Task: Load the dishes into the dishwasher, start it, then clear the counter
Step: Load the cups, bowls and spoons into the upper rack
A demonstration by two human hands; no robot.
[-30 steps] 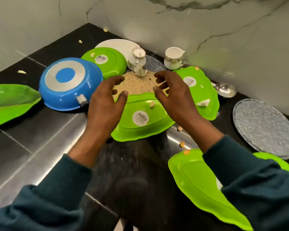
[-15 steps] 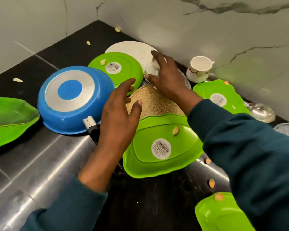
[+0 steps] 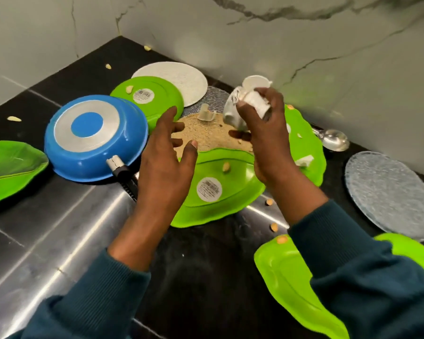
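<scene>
My right hand (image 3: 260,133) grips a small white cup (image 3: 250,104), tilted and held above the counter (image 3: 59,228) near its back edge. My left hand (image 3: 164,152) hovers with fingers spread and holds nothing. It is the nearer hand to the blue pan (image 3: 93,135), which lies upside down just to its left, handle pointing toward me. I count five green plates; the nearest to both hands (image 3: 220,189) lies overturned directly between them. Also one spoon (image 3: 333,140) and a second cup behind my right hand.
</scene>
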